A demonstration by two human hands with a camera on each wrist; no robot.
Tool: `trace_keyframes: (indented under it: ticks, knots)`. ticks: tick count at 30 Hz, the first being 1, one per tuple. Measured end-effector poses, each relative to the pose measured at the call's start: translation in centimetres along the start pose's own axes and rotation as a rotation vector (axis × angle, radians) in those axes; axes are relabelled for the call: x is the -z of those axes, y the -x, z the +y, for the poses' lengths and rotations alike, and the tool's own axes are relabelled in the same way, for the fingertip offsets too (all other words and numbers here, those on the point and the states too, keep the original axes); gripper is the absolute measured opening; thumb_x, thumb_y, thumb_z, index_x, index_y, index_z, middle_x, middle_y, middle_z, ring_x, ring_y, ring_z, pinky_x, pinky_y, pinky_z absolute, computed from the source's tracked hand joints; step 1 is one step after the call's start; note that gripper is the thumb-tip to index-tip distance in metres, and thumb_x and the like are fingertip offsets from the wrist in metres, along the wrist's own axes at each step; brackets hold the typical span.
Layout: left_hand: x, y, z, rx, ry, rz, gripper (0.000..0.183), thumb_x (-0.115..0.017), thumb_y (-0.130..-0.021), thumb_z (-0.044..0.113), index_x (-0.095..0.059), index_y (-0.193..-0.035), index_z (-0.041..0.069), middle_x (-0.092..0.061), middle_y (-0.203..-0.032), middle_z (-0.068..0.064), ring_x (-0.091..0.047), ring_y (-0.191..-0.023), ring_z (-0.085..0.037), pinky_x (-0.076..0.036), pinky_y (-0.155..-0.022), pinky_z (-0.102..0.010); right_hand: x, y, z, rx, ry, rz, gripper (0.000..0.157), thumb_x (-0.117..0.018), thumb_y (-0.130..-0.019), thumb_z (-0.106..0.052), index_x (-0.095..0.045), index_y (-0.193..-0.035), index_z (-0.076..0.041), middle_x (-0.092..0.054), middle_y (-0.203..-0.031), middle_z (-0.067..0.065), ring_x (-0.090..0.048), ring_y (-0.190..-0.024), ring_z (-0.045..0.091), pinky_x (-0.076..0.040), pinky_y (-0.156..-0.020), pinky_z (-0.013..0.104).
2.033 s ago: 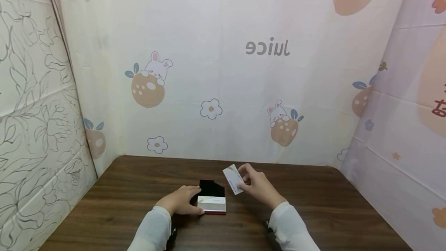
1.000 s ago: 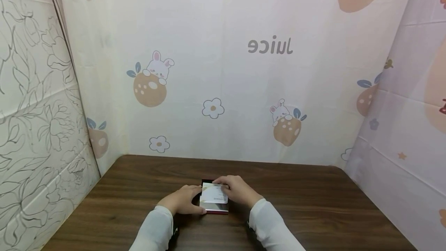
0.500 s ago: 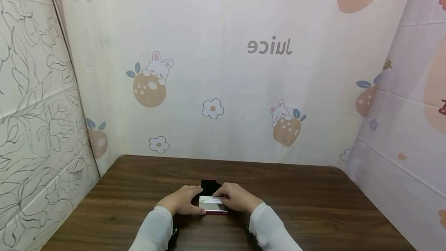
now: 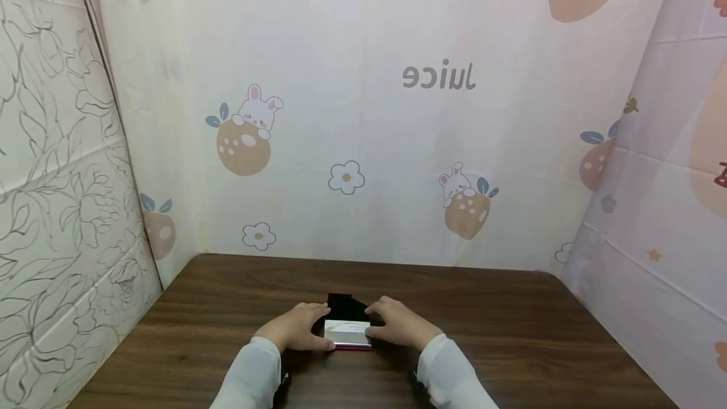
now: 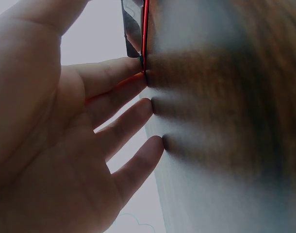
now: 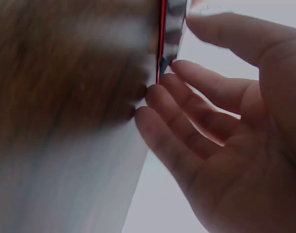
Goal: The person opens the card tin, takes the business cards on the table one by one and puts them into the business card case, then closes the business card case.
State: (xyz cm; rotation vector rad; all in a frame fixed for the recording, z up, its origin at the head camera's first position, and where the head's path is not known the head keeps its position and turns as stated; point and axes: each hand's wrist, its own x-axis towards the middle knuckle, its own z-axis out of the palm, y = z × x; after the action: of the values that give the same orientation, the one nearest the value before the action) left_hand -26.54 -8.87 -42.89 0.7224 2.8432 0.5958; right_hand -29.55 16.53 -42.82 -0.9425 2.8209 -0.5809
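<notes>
On the table, an opened business card case [image 4: 348, 346] lies with its black lid [image 4: 345, 307] folded back and a red edge along its base. A white business card [image 4: 347, 327] with green-gold markings sits in its near part. My left hand [image 4: 295, 327] holds the case's left side, thumb at the near corner and fingers by the lid. At the right side, my right hand [image 4: 402, 324] has its thumb and index finger at the edge, fingers slightly bent. The right wrist view shows right fingertips [image 6: 177, 65] at the case's corner; any contact by the thumb is unclear.
The dark wooden table [image 4: 500, 320] has rounded far corners. A pale curtain [image 4: 352, 112] with printed fruit and rabbits hangs behind it. More printed sheets hang at the left and right. Both forearms wear white sleeves [image 4: 250, 371].
My right hand has brought a card from the right over the case and slid it down into the near part. It has since let go and drawn back rightward. The left hand stays at the case.
</notes>
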Motion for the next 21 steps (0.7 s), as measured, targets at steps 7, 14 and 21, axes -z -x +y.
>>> trace_keyframes:
  ticks: [7,14,21]
  knots:
    - [0.1,0.1,0.1,0.008,-0.001,-0.002,0.078,-0.068,-0.077,0.052,-0.047,-0.136,0.005,-0.044,-0.141,-0.012,-0.035,-0.127,-0.031,-0.037,-0.101,-0.053,0.6,1.0,0.6,0.021,-0.061,-0.068,0.065,-0.072,-0.072,-0.054,-0.062,-0.117,-0.009,-0.056,-0.111,0.001,-0.050,-0.099,0.012,-0.047,-0.091,0.043]
    - [-0.1,-0.1,0.0,0.007,0.005,-0.007,0.078,-0.067,-0.077,0.053,-0.047,-0.136,0.006,-0.044,-0.142,-0.012,-0.035,-0.128,-0.031,-0.037,-0.101,-0.053,0.7,1.2,1.0,0.043,-0.079,-0.091,0.067,-0.074,-0.070,-0.052,-0.059,-0.120,-0.011,-0.053,-0.114,0.001,-0.049,-0.103,0.013,-0.046,-0.093,0.044]
    - [-0.4,-0.3,-0.4,0.008,-0.001,0.000,0.080,-0.065,-0.077,0.056,-0.047,-0.136,0.007,-0.044,-0.142,-0.011,-0.035,-0.127,-0.031,-0.037,-0.102,-0.052,0.6,1.1,1.2,0.060,-0.048,-0.090,0.064,-0.071,-0.073,-0.054,-0.058,-0.121,-0.013,-0.053,-0.115,0.001,-0.048,-0.105,0.014,-0.045,-0.094,0.043]
